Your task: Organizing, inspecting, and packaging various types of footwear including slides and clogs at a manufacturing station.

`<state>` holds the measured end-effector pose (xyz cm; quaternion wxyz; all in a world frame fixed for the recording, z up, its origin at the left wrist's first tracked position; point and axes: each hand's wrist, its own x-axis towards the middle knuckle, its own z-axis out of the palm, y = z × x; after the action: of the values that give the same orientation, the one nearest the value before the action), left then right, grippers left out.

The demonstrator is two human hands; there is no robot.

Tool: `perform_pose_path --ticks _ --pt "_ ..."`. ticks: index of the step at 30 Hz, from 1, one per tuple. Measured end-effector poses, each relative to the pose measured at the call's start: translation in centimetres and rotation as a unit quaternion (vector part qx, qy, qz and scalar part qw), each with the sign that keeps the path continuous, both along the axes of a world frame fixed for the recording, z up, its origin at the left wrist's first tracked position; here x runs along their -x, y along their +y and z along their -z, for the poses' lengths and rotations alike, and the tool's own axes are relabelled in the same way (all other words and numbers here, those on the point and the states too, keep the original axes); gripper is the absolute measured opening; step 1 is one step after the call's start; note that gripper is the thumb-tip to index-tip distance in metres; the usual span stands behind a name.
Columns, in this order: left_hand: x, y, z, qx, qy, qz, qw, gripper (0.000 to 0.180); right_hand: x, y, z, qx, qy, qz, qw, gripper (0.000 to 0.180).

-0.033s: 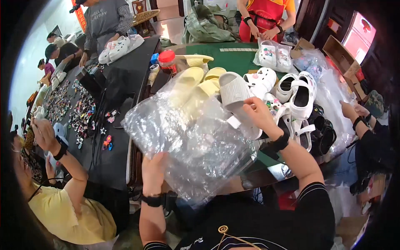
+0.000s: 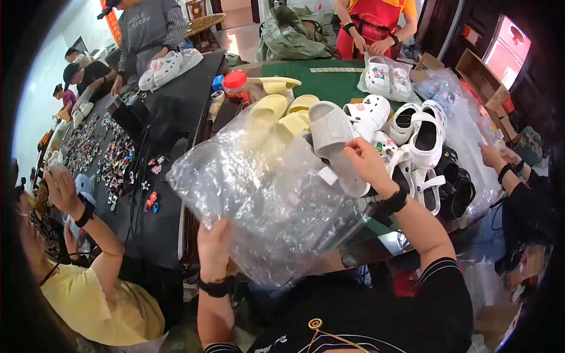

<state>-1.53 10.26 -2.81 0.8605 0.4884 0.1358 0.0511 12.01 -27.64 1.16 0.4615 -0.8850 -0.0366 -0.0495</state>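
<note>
My left hand [image 2: 213, 250] is closed on the near-left edge of a clear plastic bag [image 2: 276, 217], which spreads over the table's near edge. My right hand [image 2: 371, 167] pinches the side of a grey slide sandal [image 2: 328, 129], its fingertips partly hidden. A second grey sole [image 2: 351, 176] lies under that hand, beside a small white tag [image 2: 328, 175]. Pale yellow slides [image 2: 271, 109] lie beyond the bag, partly behind its film. White clogs with charms [image 2: 368, 112] sit right of the grey slide.
White strapped clogs [image 2: 426, 138] and black shoes [image 2: 462, 185] crowd the right. A red-lidded jar [image 2: 236, 85] stands at the back left. Many small charms [image 2: 115, 165] cover the black table. Co-workers stand across the green table [image 2: 321, 79] and at both sides; one person's raised hand [image 2: 63, 191] is at left.
My left hand has shifted slightly left, and the bag's left corner has moved left with it. My right hand stays nearly still at the grey slide.
</note>
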Motion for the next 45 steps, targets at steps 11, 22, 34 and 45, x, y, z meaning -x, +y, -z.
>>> perform_pose_path --ticks 11,22,34,45 --pt "9.4 0.5 -2.8 -0.180 0.007 -0.253 0.951 0.044 1.8 7.1 2.7 0.290 0.046 0.004 0.956 0.108" --pt "11.5 -1.9 1.5 0.029 0.031 -0.309 0.950 0.024 -2.6 7.8 5.6 0.298 -0.033 0.047 0.953 0.045" --pt "11.5 -3.9 1.9 -0.056 0.050 -0.326 0.942 0.004 -3.8 -0.3 -5.5 0.355 -0.405 0.134 0.832 0.061" --pt "8.2 -9.8 3.1 0.137 0.087 -0.206 0.965 0.016 8.6 -7.5 -13.0 0.219 -0.372 -0.098 0.897 0.039"
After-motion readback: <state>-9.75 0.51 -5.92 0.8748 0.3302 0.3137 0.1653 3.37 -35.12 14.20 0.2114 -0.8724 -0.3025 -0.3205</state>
